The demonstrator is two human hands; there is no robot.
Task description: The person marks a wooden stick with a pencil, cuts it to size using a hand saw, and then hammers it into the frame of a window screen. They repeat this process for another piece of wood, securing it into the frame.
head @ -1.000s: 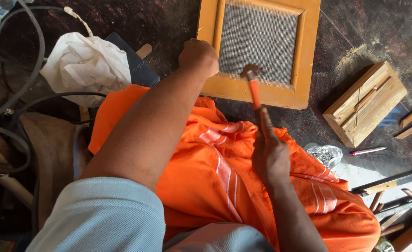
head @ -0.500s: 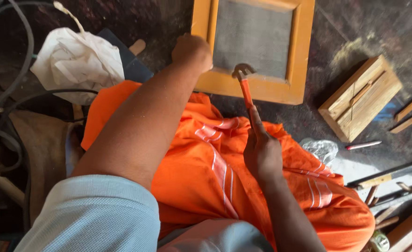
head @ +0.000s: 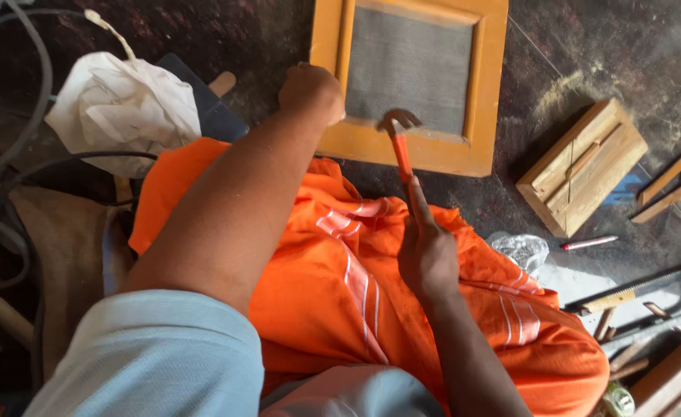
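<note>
The person is sitting over a dark floor (head: 587, 46), looking down at an orange-painted wooden frame (head: 410, 77) with grey mesh (head: 410, 69) filling its opening; the frame is lying flat on the floor just past the person's knees, which are covered by bright orange cloth with pale stripes (head: 356, 286). The right hand (head: 427, 255) is wrapping its grip around the orange handle of a small hammer (head: 399, 139), with the forefinger stretched along the handle, and the metal head is hovering at the frame's near rail, close to the mesh edge; whether it is touching the wood cannot be told. The left hand (head: 311, 93) is closed into a fist and is pressing on the frame's near left corner; whether its grip is pinching anything small cannot be told, since the fingers are curling out of sight. To the left of the left arm a crumpled white bag (head: 116, 108) is lying on a dark flat board, with grey cables (head: 16, 93) looping around it. On the right, well apart from the frame, a small block of joined wooden pieces (head: 580, 166) is resting on the floor, with a red pencil (head: 587, 243) just below it, a clear crumpled wrapper (head: 520, 249) beside the orange cloth, and a hacksaw (head: 649, 289) lying further towards the lower right corner.
</note>
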